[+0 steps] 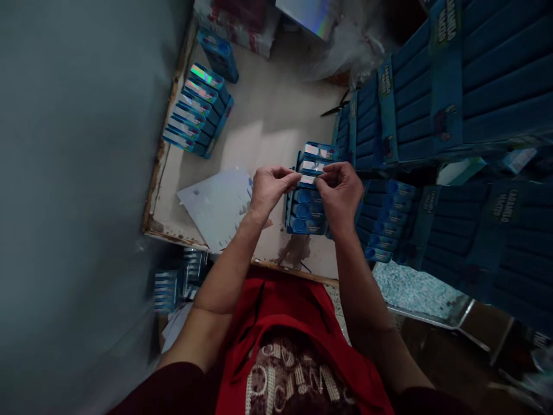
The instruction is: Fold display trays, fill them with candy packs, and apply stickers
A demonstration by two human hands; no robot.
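A small shiny silvery sticker point(307, 179) spans the gap between my two hands, above a row of small blue packs point(307, 211). My left hand point(271, 189) pinches at its left end, thumb against forefinger. At the right end, the fingers of my right hand point(341, 193) are closed in a pinch too. The far packs in this row bear similar shiny strips, while the near ones show plain blue tops with print. Left of my left wrist lies a pale sticker sheet point(218, 202), with dark marks along its right side.
Another row of blue packs with shiny strips point(185, 118) stands at the table's left, a single blue pack point(219, 55) behind it. Large stacks of blue cartons point(470, 86) rise on the right. Dark scissors point(334, 108) and crumpled clear plastic point(349, 49) lie toward the back.
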